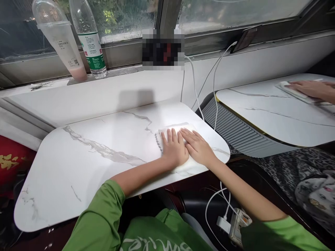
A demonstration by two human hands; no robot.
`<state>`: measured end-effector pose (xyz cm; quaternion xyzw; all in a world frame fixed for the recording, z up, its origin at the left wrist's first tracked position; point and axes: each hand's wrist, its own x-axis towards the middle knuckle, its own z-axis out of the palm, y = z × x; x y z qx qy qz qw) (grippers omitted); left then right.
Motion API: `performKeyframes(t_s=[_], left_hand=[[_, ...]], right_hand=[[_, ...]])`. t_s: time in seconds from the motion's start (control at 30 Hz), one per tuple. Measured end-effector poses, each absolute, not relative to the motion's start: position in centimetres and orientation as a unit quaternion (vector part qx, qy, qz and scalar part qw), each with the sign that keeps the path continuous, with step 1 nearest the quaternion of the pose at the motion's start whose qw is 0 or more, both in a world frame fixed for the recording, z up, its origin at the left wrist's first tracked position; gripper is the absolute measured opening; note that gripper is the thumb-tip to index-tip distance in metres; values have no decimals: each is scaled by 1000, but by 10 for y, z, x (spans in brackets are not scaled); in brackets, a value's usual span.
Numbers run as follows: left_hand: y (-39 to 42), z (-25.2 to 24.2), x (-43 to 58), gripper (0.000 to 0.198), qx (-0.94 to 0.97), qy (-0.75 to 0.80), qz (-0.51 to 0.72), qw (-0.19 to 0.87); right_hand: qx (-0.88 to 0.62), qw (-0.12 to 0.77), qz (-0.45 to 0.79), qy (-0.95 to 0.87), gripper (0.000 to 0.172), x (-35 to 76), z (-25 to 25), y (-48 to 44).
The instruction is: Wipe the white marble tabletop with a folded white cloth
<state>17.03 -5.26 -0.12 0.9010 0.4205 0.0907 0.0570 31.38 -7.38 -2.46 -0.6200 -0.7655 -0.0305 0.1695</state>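
A whitish cloth (192, 162) with a dark stitched left edge lies flat on the right part of the white marble-patterned table (86, 167). My left hand (174, 148) presses down on it, palm low and fingers spread forward. Beside it, my right hand (197, 144) also rests flat on the cloth, its fingers angled left and touching or nearly touching my left hand. Neither hand is curled round anything. Much of the cloth is hidden under both hands.
On the sill stand a plastic cup (61, 42) with pink residue and a water bottle (92, 52). White cables (195, 76) hang past the table's right end. A power strip (239, 223) sits below. At a second table (261, 108), another person's hand (311, 89) rests on a cloth.
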Motion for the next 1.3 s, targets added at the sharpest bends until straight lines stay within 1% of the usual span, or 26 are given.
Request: performKeyframes(t_s=[0.23, 0.4, 0.5, 0.63, 0.77, 0.9, 1.03, 1.17, 1.3], left_hand=[[50, -1, 145, 56, 866, 489, 76, 73], [119, 0, 134, 54, 852, 512, 94, 55], [140, -1, 133, 52, 847, 519, 109, 50], [146, -4, 135, 52, 844, 521, 119, 48], [129, -2, 134, 53, 843, 524, 113, 45], [87, 1, 126, 54, 856, 505, 90, 57], [18, 3, 108, 54, 873, 477, 83, 54], [-54, 4, 82, 55, 886, 455, 69, 46], [-99, 6, 53, 56, 899, 434, 53, 37]], right_hand=[[-609, 182, -20, -772, 55, 279, -24, 40], [-621, 172, -10, -765, 55, 265, -23, 116], [-612, 181, -8, -770, 54, 265, -21, 140], [-612, 184, -1, -769, 54, 266, -20, 146], [-624, 158, 1, -765, 55, 263, -17, 127], [-625, 132, -10, -769, 55, 258, -18, 80], [-611, 153, -16, -776, 57, 248, -24, 3], [-595, 180, -8, -783, 62, 226, -24, -76], [-583, 186, 3, -791, 64, 198, -17, -125]])
